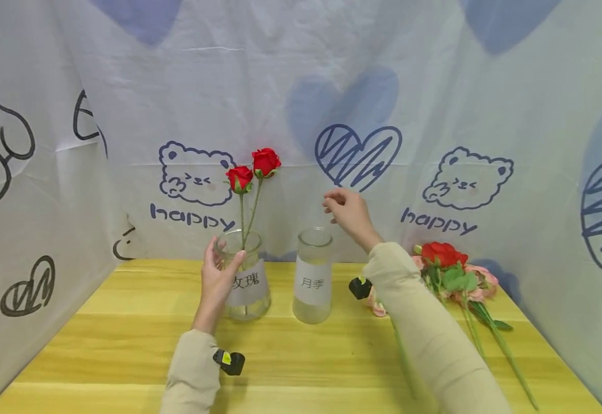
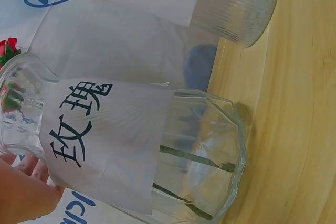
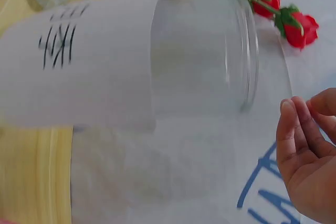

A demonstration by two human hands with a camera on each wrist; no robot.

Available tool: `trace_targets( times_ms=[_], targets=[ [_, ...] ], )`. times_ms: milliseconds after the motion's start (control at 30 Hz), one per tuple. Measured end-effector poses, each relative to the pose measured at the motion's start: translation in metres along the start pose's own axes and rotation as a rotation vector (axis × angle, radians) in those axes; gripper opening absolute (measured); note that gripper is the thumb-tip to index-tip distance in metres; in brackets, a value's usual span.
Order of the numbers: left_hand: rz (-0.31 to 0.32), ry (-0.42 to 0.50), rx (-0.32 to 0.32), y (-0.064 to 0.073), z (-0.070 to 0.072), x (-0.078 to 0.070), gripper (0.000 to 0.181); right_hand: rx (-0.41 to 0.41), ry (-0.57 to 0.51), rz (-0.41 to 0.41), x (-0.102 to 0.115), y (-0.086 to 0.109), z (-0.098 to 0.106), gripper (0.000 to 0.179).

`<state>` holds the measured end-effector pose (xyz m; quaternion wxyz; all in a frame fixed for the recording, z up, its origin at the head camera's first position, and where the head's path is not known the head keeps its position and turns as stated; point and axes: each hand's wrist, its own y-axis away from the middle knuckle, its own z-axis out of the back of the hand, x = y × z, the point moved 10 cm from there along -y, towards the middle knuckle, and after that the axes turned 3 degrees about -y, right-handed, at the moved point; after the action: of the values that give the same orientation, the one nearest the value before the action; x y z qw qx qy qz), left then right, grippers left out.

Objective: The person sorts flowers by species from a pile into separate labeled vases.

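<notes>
A wide clear glass vase (image 1: pixel 249 310) with a white label holds two red roses (image 1: pixel 240 179) upright; their stem ends show through its base in the left wrist view. My left hand (image 1: pixel 218 283) grips this vase near the neck, thumb at the front and fingers round the far side. To its right stands a narrower glass vase (image 1: pixel 313 314), also labelled, with no flower in it. Above and right of that vase's rim, my right hand (image 1: pixel 351 215) hangs in the air. Its fingers (image 3: pixel 287 129) are loosely bent, and nothing shows between them.
On the table's right side lie a red flower (image 1: pixel 441 253), pink flowers (image 1: pixel 483 283) and long green stems (image 1: pixel 507 353), partly behind the right sleeve (image 1: pixel 430 328). A printed cloth (image 1: pixel 280 103) hangs behind the yellow wooden table (image 1: pixel 290 368).
</notes>
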<state>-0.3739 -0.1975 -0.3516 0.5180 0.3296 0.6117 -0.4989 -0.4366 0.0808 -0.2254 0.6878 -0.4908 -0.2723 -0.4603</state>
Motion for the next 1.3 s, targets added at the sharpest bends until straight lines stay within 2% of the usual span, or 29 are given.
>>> trace_targets(
  times_ms=[233,400,600,767,900,1133,1300],
  targets=[
    [-0.005,-0.001,0.001,-0.001,0.002,0.0,0.083,0.0,0.013,-0.043,-0.02,0.008,0.022,0.024],
    [0.007,-0.004,0.006,-0.002,0.001,0.002,0.084,0.01,0.067,-0.041,-0.039,0.019,0.038,0.024],
    [-0.002,-0.001,0.001,0.001,0.002,0.003,0.084,0.037,0.125,-0.108,-0.082,0.037,0.061,0.027],
    [-0.019,0.003,-0.019,0.0,0.002,0.003,0.083,0.019,0.16,-0.165,-0.115,0.058,0.088,0.029],
    [-0.023,0.003,-0.028,0.0,0.003,0.003,0.083,-0.01,0.194,-0.18,-0.135,0.077,0.107,0.027],
    [-0.031,-0.019,-0.037,-0.002,0.003,0.003,0.081,-0.031,0.191,-0.151,-0.15,0.104,0.135,0.031],
    [-0.024,-0.009,-0.035,-0.002,0.003,0.003,0.082,-0.019,0.222,-0.189,-0.161,0.121,0.148,0.035]
  ],
)
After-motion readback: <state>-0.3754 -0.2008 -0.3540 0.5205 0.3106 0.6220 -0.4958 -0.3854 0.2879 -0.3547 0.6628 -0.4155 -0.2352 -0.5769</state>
